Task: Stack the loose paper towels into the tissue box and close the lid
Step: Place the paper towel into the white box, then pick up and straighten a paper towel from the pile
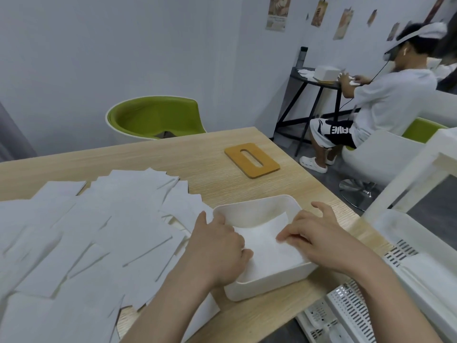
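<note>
Nearest the camera, the left hand (217,246) and the right hand (319,240) both reached into the white rectangular plastic tissue box (269,280), which sat open near the right edge of the light wooden worktop (210,149). Their fingers lay bent over a folded white paper towel (265,240) already inside, pressing it flat, the left at its left edge, the right at its right; neither hand seemed to grip it. I judged such a sheet light, soft and easily creased, best pinched at an edge or corner and laid down rather than dropped. To the left, a heap of loose white paper towels (86,238) spread across the worktop, overlapping too much to count, certainly more than a dozen. One box was in play. Further back lay one flat mustard-yellow lid (252,160) with an oval slot, well apart from the box, stiff-looking and simple to lift by its rim
</note>
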`<state>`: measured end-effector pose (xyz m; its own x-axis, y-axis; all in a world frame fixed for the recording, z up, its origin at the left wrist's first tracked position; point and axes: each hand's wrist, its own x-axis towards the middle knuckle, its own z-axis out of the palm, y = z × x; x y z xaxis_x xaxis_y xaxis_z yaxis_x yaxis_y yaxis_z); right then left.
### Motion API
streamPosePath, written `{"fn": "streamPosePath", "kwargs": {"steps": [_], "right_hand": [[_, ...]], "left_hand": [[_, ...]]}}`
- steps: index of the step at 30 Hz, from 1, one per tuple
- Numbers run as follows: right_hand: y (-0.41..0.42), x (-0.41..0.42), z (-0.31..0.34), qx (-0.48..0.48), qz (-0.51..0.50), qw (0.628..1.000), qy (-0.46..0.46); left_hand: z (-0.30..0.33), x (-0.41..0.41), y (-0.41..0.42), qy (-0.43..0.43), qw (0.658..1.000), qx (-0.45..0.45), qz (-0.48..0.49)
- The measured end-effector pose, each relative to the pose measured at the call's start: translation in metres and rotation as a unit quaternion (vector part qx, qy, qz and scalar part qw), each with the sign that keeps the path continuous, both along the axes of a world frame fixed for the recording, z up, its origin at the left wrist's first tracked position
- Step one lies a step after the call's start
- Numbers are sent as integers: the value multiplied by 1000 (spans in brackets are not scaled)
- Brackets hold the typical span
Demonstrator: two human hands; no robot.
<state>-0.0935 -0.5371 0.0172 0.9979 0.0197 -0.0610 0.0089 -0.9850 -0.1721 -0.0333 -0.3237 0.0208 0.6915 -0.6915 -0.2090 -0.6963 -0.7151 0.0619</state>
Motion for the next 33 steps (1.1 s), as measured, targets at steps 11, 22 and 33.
{"fn": "streamPosePath", "kwargs": {"steps": [11,22,33], "right_hand": [[8,-7,8,-33,0,999,21],[12,-8,8,-48,4,998,-27],[86,-7,18,16,20,982,-189]], "left_hand": [[-3,3,-2,-12,1000,-13,9],[-8,2,8,73,975,-211,19],[-11,-1,65,120,853,-499,93]]}}
